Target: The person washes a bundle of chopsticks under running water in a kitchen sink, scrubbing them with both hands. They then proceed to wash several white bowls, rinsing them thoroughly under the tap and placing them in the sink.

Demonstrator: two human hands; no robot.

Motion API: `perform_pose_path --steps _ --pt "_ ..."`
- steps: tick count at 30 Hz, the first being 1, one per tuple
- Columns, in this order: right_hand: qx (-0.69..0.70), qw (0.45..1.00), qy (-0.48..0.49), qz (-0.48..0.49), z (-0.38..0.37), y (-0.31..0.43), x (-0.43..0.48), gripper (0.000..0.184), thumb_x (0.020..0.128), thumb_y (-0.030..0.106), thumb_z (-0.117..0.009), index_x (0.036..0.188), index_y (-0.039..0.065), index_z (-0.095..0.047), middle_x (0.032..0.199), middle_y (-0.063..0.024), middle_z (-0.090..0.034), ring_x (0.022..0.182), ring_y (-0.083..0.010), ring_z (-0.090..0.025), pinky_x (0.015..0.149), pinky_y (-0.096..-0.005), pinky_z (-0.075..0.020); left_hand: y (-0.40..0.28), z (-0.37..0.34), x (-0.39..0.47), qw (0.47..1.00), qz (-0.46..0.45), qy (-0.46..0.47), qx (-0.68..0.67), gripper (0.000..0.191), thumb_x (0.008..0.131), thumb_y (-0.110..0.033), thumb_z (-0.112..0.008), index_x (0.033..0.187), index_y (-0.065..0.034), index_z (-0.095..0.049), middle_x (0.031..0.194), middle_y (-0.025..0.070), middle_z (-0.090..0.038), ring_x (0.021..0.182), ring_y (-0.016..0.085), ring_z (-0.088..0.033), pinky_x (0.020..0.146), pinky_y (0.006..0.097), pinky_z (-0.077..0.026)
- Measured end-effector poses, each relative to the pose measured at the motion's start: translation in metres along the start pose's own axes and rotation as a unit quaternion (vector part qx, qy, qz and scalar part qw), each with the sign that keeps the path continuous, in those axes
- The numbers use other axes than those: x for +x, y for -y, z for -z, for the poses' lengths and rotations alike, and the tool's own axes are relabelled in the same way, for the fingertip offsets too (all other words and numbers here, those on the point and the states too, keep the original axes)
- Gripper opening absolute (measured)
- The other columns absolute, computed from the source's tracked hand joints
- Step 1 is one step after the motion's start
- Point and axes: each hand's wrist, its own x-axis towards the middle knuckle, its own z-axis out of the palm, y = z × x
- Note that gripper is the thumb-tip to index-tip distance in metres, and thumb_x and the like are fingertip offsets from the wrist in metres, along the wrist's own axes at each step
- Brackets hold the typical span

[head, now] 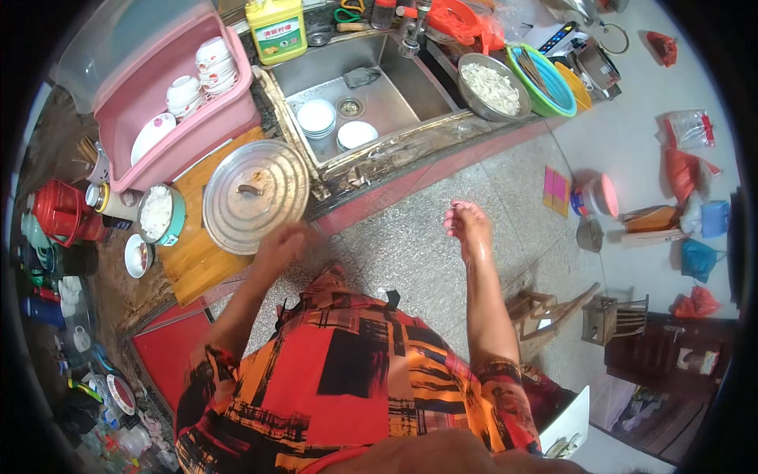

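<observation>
My left hand (285, 247), blurred and with bent fingers, is at the near edge of a round, ridged metal lid (278, 178). Whether it touches the lid or holds anything, I cannot tell. The lid lies over a wooden board (204, 260). In front of the counter, my right hand (469, 226) hangs over the floor, wet and loosely curled, with nothing visible in it. Beyond both hands is a stainless-steel sink (423, 89). Two stacks of white bowls, one at the left (317, 114) and one nearer me (357, 134), stand in it beside a dark cloth (362, 77).
A pink dish box (177, 155) holds bowls and a plate left of the sink. Right of it stand a metal bowl (469, 108) of pale strips and a green-and-blue basket (567, 98). A yellow jug (276, 29) stands behind. Wooden chairs (599, 323) are at the right.
</observation>
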Motion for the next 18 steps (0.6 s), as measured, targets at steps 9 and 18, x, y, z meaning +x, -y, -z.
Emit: perform_pose_path --steps 9,18 --pt "-0.043 0.999 0.029 0.007 0.028 0.036 0.068 0.017 0.085 0.017 -0.049 0.094 0.004 -0.055 0.075 -0.0051 -0.059 0.059 -0.0109 -0.055 0.051 -0.0219 -0.0428 -0.017 -0.037 0.274 0.987 0.073 -0.059 0.130 0.046 0.071 -0.027 -0.062 0.105 0.0040 -0.055 0.092 0.0121 -0.058 0.084 0.022 -0.053 0.071 0.0358 -0.040" --pt "-0.003 0.997 -0.082 0.006 0.070 0.094 0.141 0.019 0.084 0.017 -0.049 0.093 0.001 -0.054 0.076 -0.0086 -0.058 0.059 -0.0137 -0.054 0.051 -0.0234 -0.0422 0.106 -0.036 0.385 0.900 0.404 -0.097 -0.130 0.041 0.077 -0.009 -0.053 0.116 -0.0007 -0.042 0.107 0.0173 -0.052 0.097 0.031 -0.054 0.072 0.0467 -0.048"
